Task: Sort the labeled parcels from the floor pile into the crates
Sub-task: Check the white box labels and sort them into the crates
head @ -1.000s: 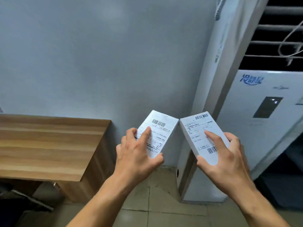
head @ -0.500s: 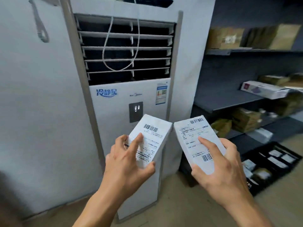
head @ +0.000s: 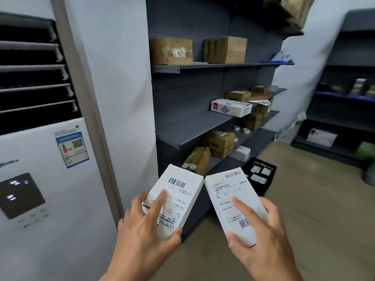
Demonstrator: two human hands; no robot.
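Observation:
My left hand point(head: 142, 232) grips a white labeled parcel point(head: 178, 191), label and barcode facing up, with the index finger lying across the label. My right hand point(head: 265, 236) grips a second white labeled parcel point(head: 229, 191) the same way. The two parcels are side by side at chest height, nearly touching at their top corners. On the floor beyond them, by the foot of the shelving, stands a black crate point(head: 269, 179) with several small white parcels inside. The floor pile is out of view.
A tall white floor air conditioner point(head: 46, 169) fills the left. Dark grey shelving point(head: 203, 122) with several cardboard boxes runs along the wall ahead. A second dark shelf unit point(head: 345, 110) stands at the far right. Tan floor point(head: 316, 199) stretches between them.
The view has swung to the right, from a wooden table and wall, past the air conditioner, to the shelving and black crate. Both hands keep the same hold on the two parcels.

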